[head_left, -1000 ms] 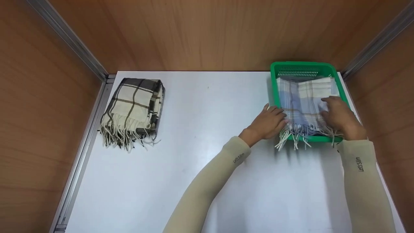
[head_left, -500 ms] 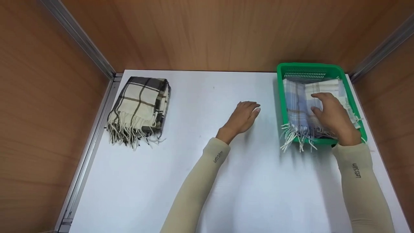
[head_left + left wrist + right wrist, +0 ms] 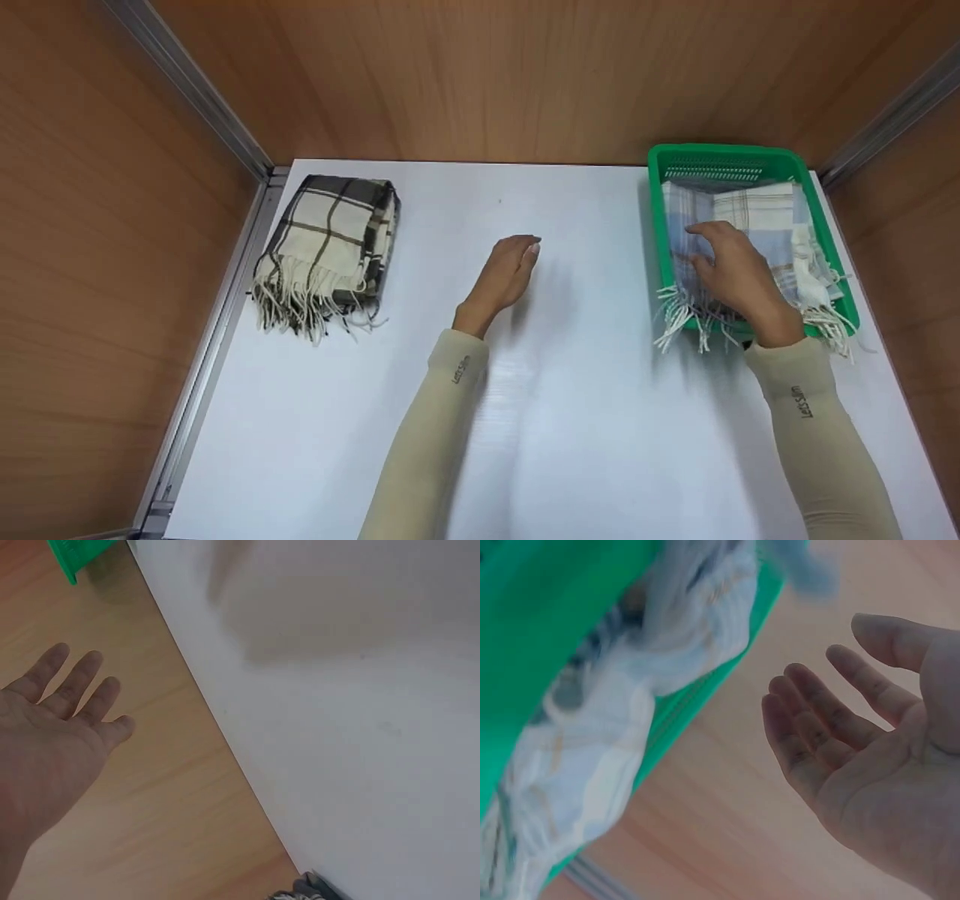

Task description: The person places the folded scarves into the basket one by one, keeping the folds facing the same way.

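Note:
A green plastic basket [image 3: 660,225] stands at the back right of the white table. Inside it lies a folded blue-and-white plaid scarf [image 3: 765,214], whose pale fringe hangs over the front rim. My right hand [image 3: 739,274] is over the scarf in the head view; in the right wrist view its relaxed fingers hold nothing and stand apart from the basket [image 3: 682,701]. Over the middle of the table is my left hand [image 3: 499,274], with nothing in it and its fingers loosely extended. At the back left lies a folded black-and-cream plaid scarf [image 3: 322,240] with its fringe toward the front.
Wooden panels [image 3: 480,82] enclose the table [image 3: 585,435] at the back and both sides. A metal rail [image 3: 225,315] runs along the left edge. The basket sits close to the back panel and the right edge.
My left hand has left the basket's left side and moved left over the table. My right hand has come off the scarf's right part and shifted left. The head view has turned slightly.

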### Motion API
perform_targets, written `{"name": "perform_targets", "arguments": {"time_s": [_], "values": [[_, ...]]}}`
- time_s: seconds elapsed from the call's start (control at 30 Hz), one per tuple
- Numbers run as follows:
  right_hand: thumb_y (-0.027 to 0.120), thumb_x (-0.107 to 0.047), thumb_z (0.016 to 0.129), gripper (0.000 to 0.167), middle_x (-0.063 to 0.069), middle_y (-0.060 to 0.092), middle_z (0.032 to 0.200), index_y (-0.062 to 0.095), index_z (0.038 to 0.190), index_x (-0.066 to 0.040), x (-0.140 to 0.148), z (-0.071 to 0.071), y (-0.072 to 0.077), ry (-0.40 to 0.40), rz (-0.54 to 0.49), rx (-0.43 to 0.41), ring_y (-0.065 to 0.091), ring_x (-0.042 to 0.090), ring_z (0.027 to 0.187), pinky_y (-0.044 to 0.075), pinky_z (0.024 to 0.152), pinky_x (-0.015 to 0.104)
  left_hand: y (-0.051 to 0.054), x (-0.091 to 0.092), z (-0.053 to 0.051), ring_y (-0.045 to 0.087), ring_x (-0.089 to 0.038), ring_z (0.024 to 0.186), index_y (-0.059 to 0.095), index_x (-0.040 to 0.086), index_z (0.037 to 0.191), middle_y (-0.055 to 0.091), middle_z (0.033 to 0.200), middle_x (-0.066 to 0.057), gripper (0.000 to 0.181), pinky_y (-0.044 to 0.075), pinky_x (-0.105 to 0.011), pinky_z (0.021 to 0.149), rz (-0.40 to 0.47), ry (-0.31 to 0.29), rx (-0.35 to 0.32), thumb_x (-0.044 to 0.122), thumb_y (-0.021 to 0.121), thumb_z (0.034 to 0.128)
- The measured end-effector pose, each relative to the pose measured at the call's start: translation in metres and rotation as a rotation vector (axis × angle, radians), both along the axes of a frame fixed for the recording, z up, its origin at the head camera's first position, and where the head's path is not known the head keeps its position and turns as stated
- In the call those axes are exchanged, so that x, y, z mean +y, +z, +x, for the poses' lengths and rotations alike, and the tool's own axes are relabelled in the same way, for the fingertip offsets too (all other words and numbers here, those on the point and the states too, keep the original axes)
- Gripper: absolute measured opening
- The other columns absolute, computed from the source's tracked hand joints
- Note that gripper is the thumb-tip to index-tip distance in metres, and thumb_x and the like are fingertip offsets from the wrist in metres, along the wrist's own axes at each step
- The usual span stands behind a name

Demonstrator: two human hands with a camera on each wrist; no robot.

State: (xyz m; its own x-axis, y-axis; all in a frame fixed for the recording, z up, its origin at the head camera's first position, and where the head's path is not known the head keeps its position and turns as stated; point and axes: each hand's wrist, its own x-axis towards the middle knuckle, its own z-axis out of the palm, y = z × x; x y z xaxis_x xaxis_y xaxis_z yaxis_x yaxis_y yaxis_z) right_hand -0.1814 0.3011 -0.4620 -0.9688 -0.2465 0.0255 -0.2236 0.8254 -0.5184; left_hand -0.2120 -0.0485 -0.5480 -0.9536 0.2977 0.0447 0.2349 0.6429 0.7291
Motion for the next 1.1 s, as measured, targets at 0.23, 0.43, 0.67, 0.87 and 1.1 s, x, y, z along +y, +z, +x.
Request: {"name": "perform_targets", "arguments": {"time_s": [0.23, 0.43, 0.67, 0.87, 1.1], "values": [[0.058, -0.001, 0.105, 0.038, 0.031, 0.053, 0.143, 0.057, 0.142, 0.007, -0.015, 0.001, -0.01, 0.032, -0.045, 0.069, 0.053, 0.05, 0.125, 0.043, 0.098, 0.07, -0.008, -0.021, 0.004, 0.042, -0.03, 0.151, 0.058, 0.004, 0.148, 0.055, 0.155, -0.015, 0.051, 0.028, -0.041, 0.127, 0.002, 0.062, -0.015, 0.032, 0.03, 0.1163], [0.061, 0.001, 0.104, 0.039, 0.029, 0.056, 0.141, 0.058, 0.142, 0.007, -0.028, 0.003, -0.019, 0.041, -0.057, 0.08, 0.051, 0.048, 0.132, 0.043, 0.104, 0.066, -0.011, -0.04, 0.005, 0.04, -0.03, 0.152, 0.057, 0.004, 0.149, 0.053, 0.156, -0.015, 0.051, 0.028, -0.041, 0.127, 0.014, 0.119, -0.049, 0.032, 0.029, 0.1166], [0.062, 0.005, 0.102, 0.037, 0.028, 0.059, 0.14, 0.061, 0.139, 0.005, -0.044, 0.006, -0.031, 0.067, -0.08, 0.107, 0.052, 0.048, 0.133, 0.043, 0.106, 0.064, -0.014, -0.063, 0.005, 0.039, -0.032, 0.152, 0.056, 0.001, 0.15, 0.052, 0.156, -0.017, 0.051, 0.026, -0.042, 0.127, 0.062, 0.145, -0.042, 0.031, 0.029, 0.1171], [0.064, 0.007, 0.1, 0.035, 0.026, 0.063, 0.134, 0.064, 0.135, 0.004, -0.06, 0.009, -0.042, 0.112, -0.091, 0.152, 0.058, 0.045, 0.125, 0.047, 0.102, 0.061, -0.017, -0.076, 0.006, 0.039, -0.033, 0.152, 0.056, 0.0, 0.149, 0.052, 0.156, -0.018, 0.051, 0.027, -0.043, 0.127, 0.07, 0.162, -0.035, 0.029, 0.03, 0.117], [0.066, 0.005, 0.099, 0.035, 0.023, 0.064, 0.131, 0.064, 0.134, 0.003, -0.077, 0.013, -0.055, 0.132, -0.081, 0.157, 0.061, 0.042, 0.119, 0.051, 0.099, 0.058, -0.02, -0.099, 0.006, 0.043, -0.036, 0.148, 0.058, -0.001, 0.146, 0.054, 0.152, -0.02, 0.046, 0.03, -0.046, 0.125, 0.092, 0.224, -0.009, 0.026, 0.035, 0.1164]]}}
